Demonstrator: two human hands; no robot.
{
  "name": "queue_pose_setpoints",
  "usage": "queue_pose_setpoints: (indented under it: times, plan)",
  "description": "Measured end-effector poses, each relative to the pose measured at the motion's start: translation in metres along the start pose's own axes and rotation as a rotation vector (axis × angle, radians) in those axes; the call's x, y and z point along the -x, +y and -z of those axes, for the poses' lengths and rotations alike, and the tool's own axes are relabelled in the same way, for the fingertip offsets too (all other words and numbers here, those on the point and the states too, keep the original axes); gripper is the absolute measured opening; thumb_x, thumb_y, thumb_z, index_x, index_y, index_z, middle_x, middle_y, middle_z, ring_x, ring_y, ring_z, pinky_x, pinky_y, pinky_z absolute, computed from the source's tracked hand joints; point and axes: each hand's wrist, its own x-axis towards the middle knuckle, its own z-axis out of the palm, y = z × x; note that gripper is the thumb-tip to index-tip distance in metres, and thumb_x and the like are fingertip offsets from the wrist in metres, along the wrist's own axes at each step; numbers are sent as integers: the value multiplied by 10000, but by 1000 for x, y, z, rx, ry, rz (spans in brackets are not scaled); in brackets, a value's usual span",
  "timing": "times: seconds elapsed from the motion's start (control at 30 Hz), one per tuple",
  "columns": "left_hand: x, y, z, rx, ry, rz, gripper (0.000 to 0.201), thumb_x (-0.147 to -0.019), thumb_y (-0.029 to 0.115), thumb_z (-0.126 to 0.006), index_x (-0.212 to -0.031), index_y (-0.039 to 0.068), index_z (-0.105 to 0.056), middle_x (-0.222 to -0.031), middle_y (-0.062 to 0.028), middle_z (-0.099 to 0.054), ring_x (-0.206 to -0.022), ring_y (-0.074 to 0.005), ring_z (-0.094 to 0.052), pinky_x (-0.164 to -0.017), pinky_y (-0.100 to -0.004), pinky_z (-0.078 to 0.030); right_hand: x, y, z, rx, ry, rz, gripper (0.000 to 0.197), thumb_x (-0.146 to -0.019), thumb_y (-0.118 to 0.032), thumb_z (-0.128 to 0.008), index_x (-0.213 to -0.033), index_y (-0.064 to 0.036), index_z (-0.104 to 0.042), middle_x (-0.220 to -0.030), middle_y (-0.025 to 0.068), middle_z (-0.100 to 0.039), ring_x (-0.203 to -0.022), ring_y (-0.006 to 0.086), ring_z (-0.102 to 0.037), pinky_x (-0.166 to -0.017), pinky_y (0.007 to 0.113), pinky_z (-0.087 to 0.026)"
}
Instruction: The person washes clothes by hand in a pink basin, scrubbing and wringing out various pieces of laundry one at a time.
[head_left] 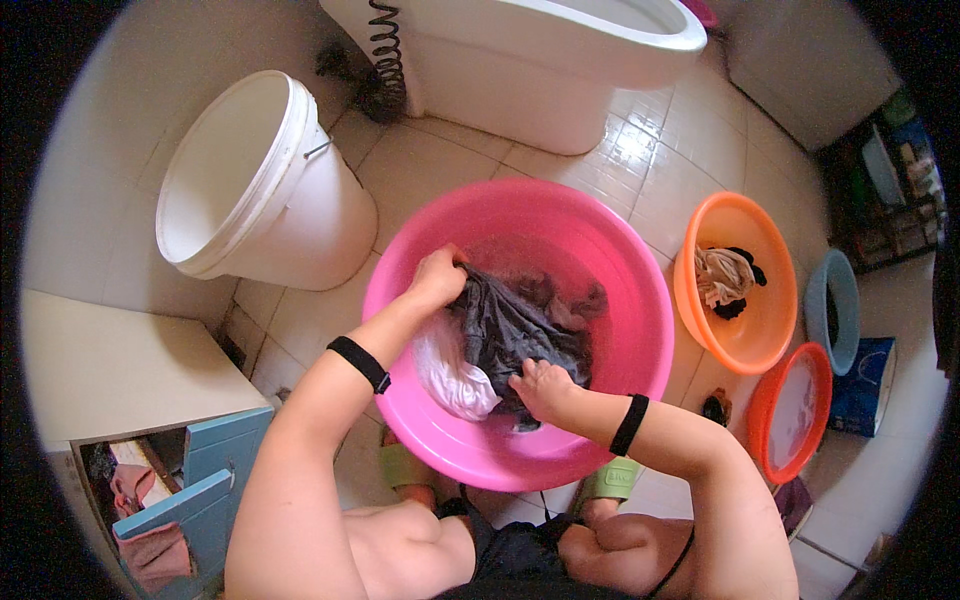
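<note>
Wears a flat black band (pixel 350 356) around the left forearm (pixel 347 405), with a small, glossy, buckle-like piece (pixel 381 383) at the inner edge. Carries a matching black strap (pixel 628 425) around the right forearm (pixel 672 440), plain and matte across its visible face. Bares both arms along the length in view, as well as the left hand (pixel 437 277) and right hand (pixel 548 392). Wears dark, soft-looking shorts (pixel 520 545), leaving knees and lower thighs uncovered. Shows a thin black cord (pixel 684 552) curving over the right thigh. Has lime-green slippers on both feet, partly hidden: the left slipper (pixel 396 468) in shadow, the right slipper (pixel 613 478) brighter, with a pale marking across its strap.
</note>
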Motion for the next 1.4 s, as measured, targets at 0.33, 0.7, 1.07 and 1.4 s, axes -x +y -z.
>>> queue_pose_setpoints:
  times: [0.33,0.7,1.07,1.4]
  plan:
    - [47,6,-44,-742,-526,-719,459,-712,79,-625,-1156,192,-600,-1332,-82,-477,-1179,-316,-476,-905,-453,-472,-40,22,-12,32,-116,96,224,-714,-207,-619,-923,-142,-661,-923,69,-658,-876,241,-634,-681,377,-516]
    - [75,7,-63,-987,-474,-640,391,-834,182,-545,-1217,147,-473,-1176,-198,-531,-909,-350,-617,-671,-409,-548,-33,117,-33,38,-144,-287,222,-831,-181,-549,-967,-123,-714,-997,114,-684,-944,297,-655,-788,419,-533]
    - [42,31,-23,-624,-277,-387,303,-761,290,-498,-861,93,-707,-950,-143,-674,-879,-341,-643,-795,-451,-511,6,-25,17,-40,206,125,254,-835,-245,-529,-927,-45,-655,-864,136,-658,-805,289,-663,-668,387,-536]
    - [70,70,51,976,-422,244,201,-768,177,-428,-740,34,-566,-693,-61,-561,-620,-169,-535,-570,-324,-460,13,8,64,-524,-73,-182,658,-754,-639,-579,-885,-7,-703,-963,210,-670,-923,328,-656,-782,423,-524]
